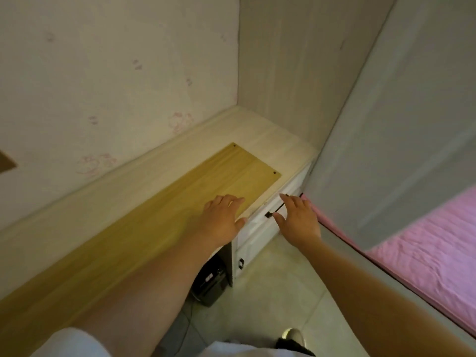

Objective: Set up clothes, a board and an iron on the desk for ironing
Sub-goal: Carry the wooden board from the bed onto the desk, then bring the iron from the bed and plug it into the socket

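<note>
While the board (144,215) lies flat on the desk (278,140), long axis running near-left to far-right, its far end with two corner holes points at the far-right corner. Looks like a stiff, thin wooden panel with a smooth face: probably light but slippery, so take it by the long edges, not the face. Left hand (222,219) rests on it near the far end, fingers straight, grasping nothing. Right hand (298,219) hangs relaxed by the drawer handle (277,210), holding nothing.

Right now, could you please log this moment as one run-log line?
board: flat on desk | left hand: on board | right hand: by drawer handle
</note>
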